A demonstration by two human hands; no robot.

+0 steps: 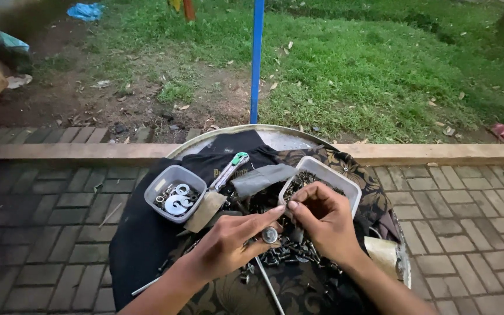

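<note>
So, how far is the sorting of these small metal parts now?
Done: the left tub already holds washers, the right tub dark screws. In hand: the left hand and right hand meet over the loose pile, the left holding a round-headed bolt. Left: many pieces lie unsorted on the cloth.

2 hands | 2 plastic tubs | 1 utility knife | 1 blue pole

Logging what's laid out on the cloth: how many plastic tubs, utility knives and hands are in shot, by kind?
Clear plastic tubs: 2, the washer tub and the screw tub
Utility knives: 1, the green-tipped knife
Hands: 2, the left hand and the right hand
Loose screws between the hands: too many to count
Total: 5
</note>
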